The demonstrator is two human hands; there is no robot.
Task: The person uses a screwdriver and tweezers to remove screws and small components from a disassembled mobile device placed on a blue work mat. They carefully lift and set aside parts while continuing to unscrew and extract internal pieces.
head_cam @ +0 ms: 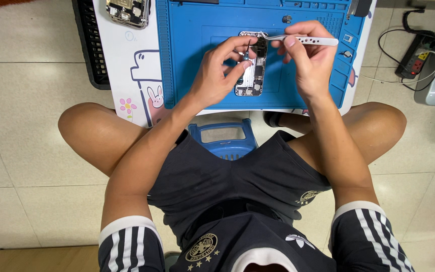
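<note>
An opened phone [255, 70] with its circuit boards exposed lies on a blue repair mat [192, 65]. My left hand [222, 68] pinches a thin dark screwdriver [246, 53] upright over the phone's upper part. My right hand [303, 58] grips white tweezers [308, 40] whose tips reach left to the phone's top edge. Both hands hover close together above the phone.
A second opened phone [128, 11] lies on the white cartoon-printed tabletop [127, 65] at the upper left, beside a black crate [90, 45]. Small screws and parts [287, 19] rest on the mat. A power strip [415, 60] with cables lies on the tiled floor at the right. A blue stool [222, 138] stands between my knees.
</note>
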